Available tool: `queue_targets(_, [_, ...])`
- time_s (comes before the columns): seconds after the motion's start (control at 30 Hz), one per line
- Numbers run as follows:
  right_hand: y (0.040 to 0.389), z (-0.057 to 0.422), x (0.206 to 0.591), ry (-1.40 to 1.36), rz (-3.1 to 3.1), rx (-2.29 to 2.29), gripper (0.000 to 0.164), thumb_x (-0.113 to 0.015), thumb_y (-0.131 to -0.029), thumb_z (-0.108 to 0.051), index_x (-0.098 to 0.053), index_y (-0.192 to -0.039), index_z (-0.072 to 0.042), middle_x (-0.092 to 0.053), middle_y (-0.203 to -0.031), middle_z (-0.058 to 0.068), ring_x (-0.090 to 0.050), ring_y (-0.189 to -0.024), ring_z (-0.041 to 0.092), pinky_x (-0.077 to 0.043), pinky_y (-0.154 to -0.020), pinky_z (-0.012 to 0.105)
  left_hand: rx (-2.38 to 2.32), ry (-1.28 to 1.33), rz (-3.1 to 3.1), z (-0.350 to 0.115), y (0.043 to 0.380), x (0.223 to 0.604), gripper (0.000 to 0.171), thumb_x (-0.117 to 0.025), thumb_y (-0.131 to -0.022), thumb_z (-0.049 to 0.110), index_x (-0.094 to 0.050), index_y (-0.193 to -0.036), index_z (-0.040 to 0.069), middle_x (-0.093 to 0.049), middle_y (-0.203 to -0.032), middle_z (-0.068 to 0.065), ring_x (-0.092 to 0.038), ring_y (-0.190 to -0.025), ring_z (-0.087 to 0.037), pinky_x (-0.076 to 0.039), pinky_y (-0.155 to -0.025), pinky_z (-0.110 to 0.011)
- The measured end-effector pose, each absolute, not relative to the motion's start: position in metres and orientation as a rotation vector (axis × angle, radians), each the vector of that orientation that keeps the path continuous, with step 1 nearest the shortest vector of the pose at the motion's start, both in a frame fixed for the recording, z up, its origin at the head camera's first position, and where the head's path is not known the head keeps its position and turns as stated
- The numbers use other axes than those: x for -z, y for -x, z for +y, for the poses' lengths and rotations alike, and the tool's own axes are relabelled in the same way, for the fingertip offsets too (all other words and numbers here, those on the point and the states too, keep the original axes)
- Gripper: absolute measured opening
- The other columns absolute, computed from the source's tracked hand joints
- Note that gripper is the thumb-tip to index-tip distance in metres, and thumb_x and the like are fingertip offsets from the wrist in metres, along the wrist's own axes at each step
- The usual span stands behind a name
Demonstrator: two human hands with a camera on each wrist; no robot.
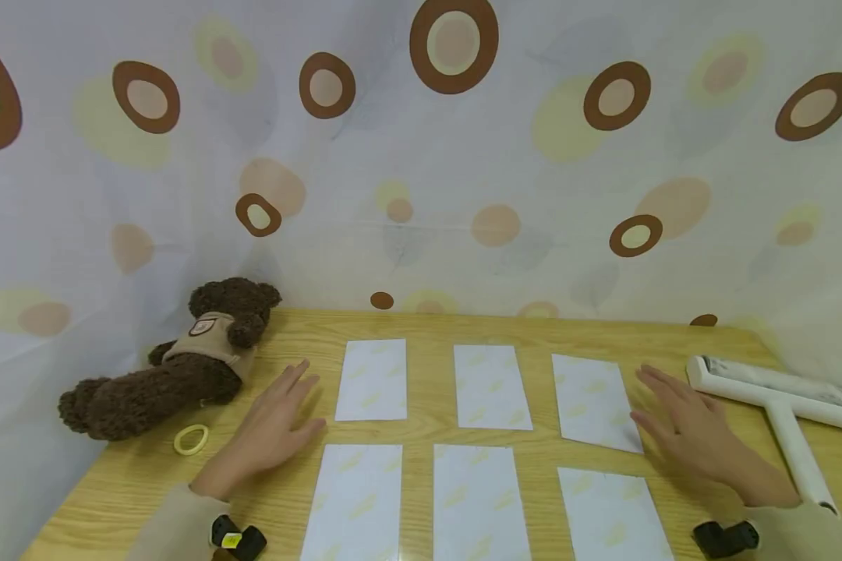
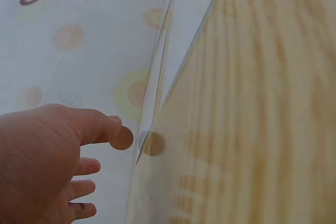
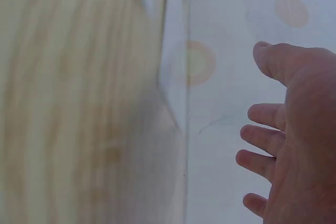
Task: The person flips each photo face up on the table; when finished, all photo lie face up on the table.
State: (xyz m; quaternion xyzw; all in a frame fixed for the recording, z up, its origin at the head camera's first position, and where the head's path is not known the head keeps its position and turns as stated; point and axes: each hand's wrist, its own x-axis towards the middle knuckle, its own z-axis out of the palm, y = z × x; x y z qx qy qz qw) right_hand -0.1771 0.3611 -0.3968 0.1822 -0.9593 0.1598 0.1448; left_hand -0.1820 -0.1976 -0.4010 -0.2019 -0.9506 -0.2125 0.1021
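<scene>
Several white cards (image 1: 372,380) with faint yellow marks lie flat on a wooden table (image 1: 421,433), in a back row and a front row. Left of them is my left hand (image 1: 270,428), fingers extended and thumb toward the cards, holding nothing. My right hand (image 1: 702,440) is likewise empty and extended, its fingertips close to the rightmost back-row card (image 1: 595,401); whether they touch it I cannot tell. In the left wrist view the left hand (image 2: 42,161) has its thumb apart from the other fingers. The right wrist view shows the right hand (image 3: 307,135) with spread fingers.
A brown teddy bear (image 1: 210,343) in a beige shirt lies at the back left, with a yellow ring (image 1: 191,440) in front of it. To the right lies a white T-shaped tool (image 1: 779,393) with a long head. A patterned white curtain (image 1: 421,257) stands behind the table.
</scene>
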Motion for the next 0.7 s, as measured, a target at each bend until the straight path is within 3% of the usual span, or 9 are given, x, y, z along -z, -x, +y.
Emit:
queue_targets(0.17, [0.183, 0.348, 0.390, -0.574, -2.767, -0.526, 0.052, -0.059, -0.096, -0.022, -0.043, -0.138, 0.004, -0.043, -0.139, 0.029, -0.041, -0.120, 0.052, -0.031, -0.081, 0.071, 0.676, 0.638, -2.785, -0.200, 0.184, 0.399, 0.056, -0.066, -0.091, 0.022, -0.048, -0.136, -0.004, -0.038, -0.148, -0.024, -0.035, -0.135, -0.045, -0.033, -0.105, -0.062])
queue_targets(0.7, [0.235, 0.234, 0.365, -0.914, -2.838, -0.670, 0.046, -0.055, -0.098, -0.023, -0.045, -0.136, 0.002, -0.045, -0.140, 0.025, -0.037, -0.129, 0.047, -0.028, -0.092, 0.071, 0.921, 0.782, -2.888, -0.193, 0.206, 0.399, 0.053, -0.060, -0.095, 0.021, -0.044, -0.140, -0.004, -0.034, -0.151, -0.024, -0.029, -0.139, -0.043, -0.028, -0.109, -0.059])
